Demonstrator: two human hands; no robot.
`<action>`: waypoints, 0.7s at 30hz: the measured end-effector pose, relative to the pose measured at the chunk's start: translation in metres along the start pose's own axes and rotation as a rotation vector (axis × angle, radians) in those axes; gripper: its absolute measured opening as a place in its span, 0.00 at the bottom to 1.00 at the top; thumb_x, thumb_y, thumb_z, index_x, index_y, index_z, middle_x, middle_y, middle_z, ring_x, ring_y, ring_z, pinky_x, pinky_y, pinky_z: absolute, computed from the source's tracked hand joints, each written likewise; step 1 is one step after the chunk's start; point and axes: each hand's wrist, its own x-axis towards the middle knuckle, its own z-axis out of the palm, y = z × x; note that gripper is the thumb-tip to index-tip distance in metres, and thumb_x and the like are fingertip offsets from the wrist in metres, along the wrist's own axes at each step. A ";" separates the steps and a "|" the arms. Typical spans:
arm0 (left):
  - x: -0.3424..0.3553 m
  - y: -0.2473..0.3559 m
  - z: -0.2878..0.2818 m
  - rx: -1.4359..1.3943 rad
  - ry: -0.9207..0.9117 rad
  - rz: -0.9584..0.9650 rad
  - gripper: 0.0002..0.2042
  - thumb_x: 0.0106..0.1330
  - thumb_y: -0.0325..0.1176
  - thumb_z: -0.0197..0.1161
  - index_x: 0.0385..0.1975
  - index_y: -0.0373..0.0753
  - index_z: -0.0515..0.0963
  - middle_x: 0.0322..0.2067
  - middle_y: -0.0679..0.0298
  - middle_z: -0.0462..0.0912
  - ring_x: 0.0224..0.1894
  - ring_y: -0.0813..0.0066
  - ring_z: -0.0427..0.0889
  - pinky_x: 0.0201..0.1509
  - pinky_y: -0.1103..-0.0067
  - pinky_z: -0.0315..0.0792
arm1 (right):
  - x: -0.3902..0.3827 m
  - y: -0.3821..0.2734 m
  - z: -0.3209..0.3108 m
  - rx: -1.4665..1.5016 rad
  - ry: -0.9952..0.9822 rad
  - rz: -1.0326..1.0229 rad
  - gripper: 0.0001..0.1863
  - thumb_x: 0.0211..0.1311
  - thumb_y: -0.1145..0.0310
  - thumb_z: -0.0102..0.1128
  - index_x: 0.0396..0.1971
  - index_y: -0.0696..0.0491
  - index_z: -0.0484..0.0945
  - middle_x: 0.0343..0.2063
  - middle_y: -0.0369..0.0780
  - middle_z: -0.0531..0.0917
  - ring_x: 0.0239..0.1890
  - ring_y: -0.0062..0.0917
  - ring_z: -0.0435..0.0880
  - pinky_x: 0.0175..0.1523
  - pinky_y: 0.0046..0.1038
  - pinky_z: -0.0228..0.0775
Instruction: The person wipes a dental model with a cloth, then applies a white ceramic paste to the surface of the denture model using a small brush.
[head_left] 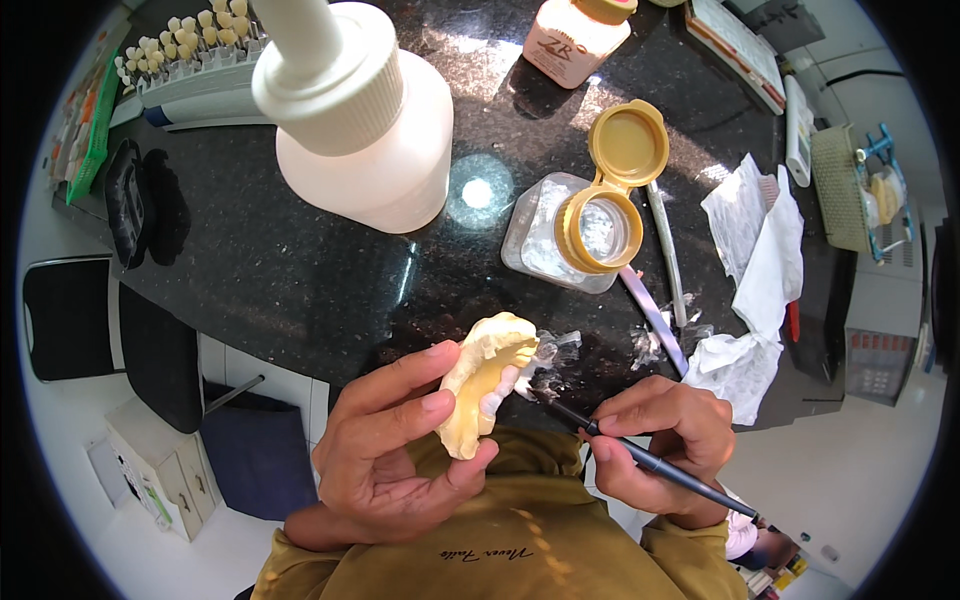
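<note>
My left hand [385, 425] holds a cream-yellow dental cast [463, 400] between thumb and fingers, raised in front of my body. A row of white teeth [497, 392] lines the cast's right side. In my right hand [675, 440], pinched between thumb and fingers, is a slim black pen-like tool [665, 468]. Its thin tip points left toward the white teeth; whether it touches them I cannot tell. Beyond the hands stands a clear jar [535, 225] of white contents, its gold flip lid [628, 145] raised.
A large white bottle [370, 150] stands at the back left, beside a rack of tooth-shaped shade tabs [200, 40]. Crumpled white tissue [745, 300], a purple strip [655, 320] and a grey stick [667, 255] lie to the right. A gold-capped bottle [575, 45] is farther back on the black speckled table [290, 290].
</note>
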 end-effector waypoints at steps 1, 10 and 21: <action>0.001 0.000 0.001 -0.007 0.029 0.004 0.26 0.48 0.20 0.74 0.49 0.31 0.72 0.52 0.40 0.73 0.52 0.55 0.80 0.51 0.73 0.80 | 0.001 0.000 0.000 -0.008 -0.015 -0.004 0.09 0.41 0.79 0.72 0.23 0.61 0.80 0.21 0.45 0.84 0.21 0.27 0.85 0.24 0.20 0.75; -0.002 0.000 -0.004 0.023 -0.069 -0.005 0.26 0.50 0.22 0.71 0.49 0.31 0.69 0.54 0.39 0.69 0.58 0.55 0.74 0.60 0.69 0.74 | -0.004 0.002 -0.001 0.010 0.067 0.030 0.09 0.40 0.80 0.71 0.23 0.61 0.80 0.20 0.43 0.83 0.21 0.27 0.85 0.24 0.20 0.75; 0.002 0.001 0.004 0.023 0.032 0.035 0.25 0.46 0.18 0.73 0.47 0.31 0.73 0.50 0.39 0.75 0.51 0.53 0.81 0.50 0.72 0.81 | -0.004 0.000 -0.002 -0.002 0.024 0.049 0.08 0.41 0.80 0.70 0.24 0.60 0.79 0.20 0.43 0.84 0.20 0.26 0.85 0.25 0.20 0.75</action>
